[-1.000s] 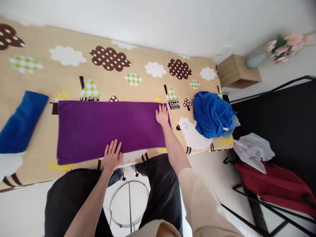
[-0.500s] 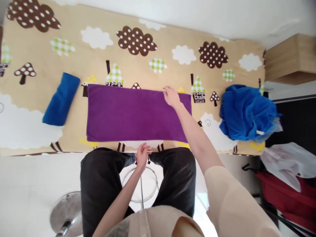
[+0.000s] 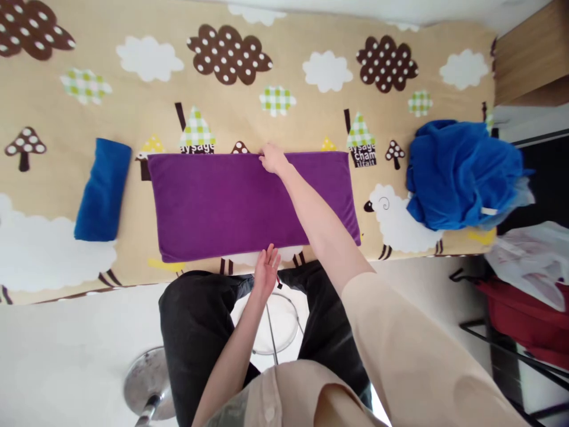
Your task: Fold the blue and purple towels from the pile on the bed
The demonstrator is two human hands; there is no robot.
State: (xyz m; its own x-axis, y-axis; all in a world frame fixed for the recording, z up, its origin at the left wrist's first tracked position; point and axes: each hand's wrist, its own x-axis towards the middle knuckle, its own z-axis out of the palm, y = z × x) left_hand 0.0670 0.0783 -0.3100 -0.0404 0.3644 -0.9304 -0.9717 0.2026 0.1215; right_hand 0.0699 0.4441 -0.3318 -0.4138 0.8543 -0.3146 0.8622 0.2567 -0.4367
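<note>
Purple towel [image 3: 213, 204], in the head view: lying in the middle of the frame, long side running left to right, on a beige cover [image 3: 311, 112] printed with clouds, mushrooms and sheep. Folded into a flat rectangle, top edge nearly level, lower left corner slightly lower in the frame than the lower right one. Right hand [image 3: 273, 159] at the top edge of the towel, near the centre of the frame; cannot tell whether clenched on the fabric or only resting there. Forearm [image 3: 320, 231] slanting across the right part of the towel, down to a beige sleeve [image 3: 400, 332] at lower right. Left hand [image 3: 265, 270] at the lower edge, palm turned up, grip released, fingers stretched out; cannot tell whether touching the fabric. At left, apart from the purple towel, a folded blue towel [image 3: 103, 190], slightly aslant. At right, a crumpled blue cloth [image 3: 462, 172] heaped on the cover, with a small white tag [image 3: 489, 211] near the lower edge. At the right edge, a whitish plastic bag [image 3: 531, 252]; at upper right, a wooden box [image 3: 531, 50]. At bottom, dark trousers [image 3: 200, 320] and, farther left, a round metal base [image 3: 149, 379].
</note>
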